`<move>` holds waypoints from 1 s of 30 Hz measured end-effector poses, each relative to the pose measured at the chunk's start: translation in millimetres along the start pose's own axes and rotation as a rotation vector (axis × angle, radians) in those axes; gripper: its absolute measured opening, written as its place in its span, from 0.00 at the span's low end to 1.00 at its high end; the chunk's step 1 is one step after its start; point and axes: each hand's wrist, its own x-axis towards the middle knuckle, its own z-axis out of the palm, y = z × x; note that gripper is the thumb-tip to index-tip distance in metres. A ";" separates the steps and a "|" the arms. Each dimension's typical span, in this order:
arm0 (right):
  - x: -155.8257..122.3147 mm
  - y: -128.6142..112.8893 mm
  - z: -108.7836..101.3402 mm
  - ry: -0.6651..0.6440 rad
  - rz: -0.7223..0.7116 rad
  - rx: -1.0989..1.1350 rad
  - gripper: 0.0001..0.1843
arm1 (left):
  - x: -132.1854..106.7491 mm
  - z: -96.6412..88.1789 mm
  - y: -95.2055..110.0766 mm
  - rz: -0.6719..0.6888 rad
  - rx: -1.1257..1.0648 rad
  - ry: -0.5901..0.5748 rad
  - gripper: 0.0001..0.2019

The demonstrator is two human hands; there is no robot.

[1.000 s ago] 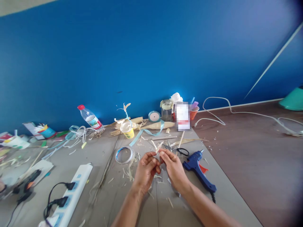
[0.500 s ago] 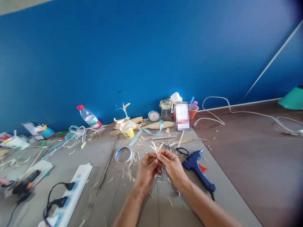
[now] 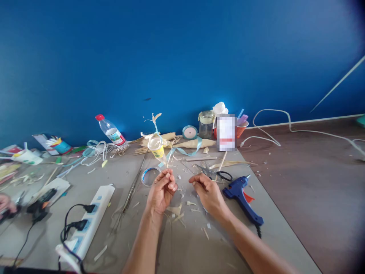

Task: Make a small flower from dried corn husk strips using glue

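Note:
My left hand (image 3: 162, 190) is closed in a pinch on a small pale husk flower (image 3: 163, 159), its thin petals pointing up in front of the yellow cup. Apart from it, my right hand (image 3: 207, 194) hangs over the table with fingers loosely bent and slightly parted; I see nothing in them. Just beyond that hand lie scissors (image 3: 224, 176) with black handles. To its right rests a blue glue gun (image 3: 242, 199) with an orange trigger. A roll of tape (image 3: 147, 179) lies behind my left hand, partly hidden by it. Husk scraps (image 3: 174, 209) are strewn between my hands.
At the back stand a yellow paper cup (image 3: 154, 144) with a twig, a ribbon spool (image 3: 190, 132), a glass jar (image 3: 205, 123) and a tilted bottle (image 3: 112, 131). A power strip (image 3: 95, 215) and wires (image 3: 132, 190) lie left. A co-worker's hand (image 3: 7, 203) shows far left.
My hands have parted. The left moved left and slightly up with the husk flower, while the right let go of it and moved slightly right. The whole view shifted a little.

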 end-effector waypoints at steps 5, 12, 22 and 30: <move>-6.2 2.6 4.7 -0.287 -0.228 -0.249 0.08 | -2.1 0.8 4.2 -0.026 -0.018 -0.038 0.06; -16.0 11.0 14.2 -0.523 -0.412 -0.578 0.12 | -2.1 -1.5 3.4 -0.038 -0.007 -0.024 0.05; -17.1 12.9 18.6 -0.584 -0.451 -0.868 0.07 | -0.1 -0.4 -1.7 -0.057 0.034 0.028 0.06; -7.4 16.6 10.0 -0.344 -0.251 -0.685 0.10 | 0.3 -1.1 0.9 -0.008 0.034 0.034 0.07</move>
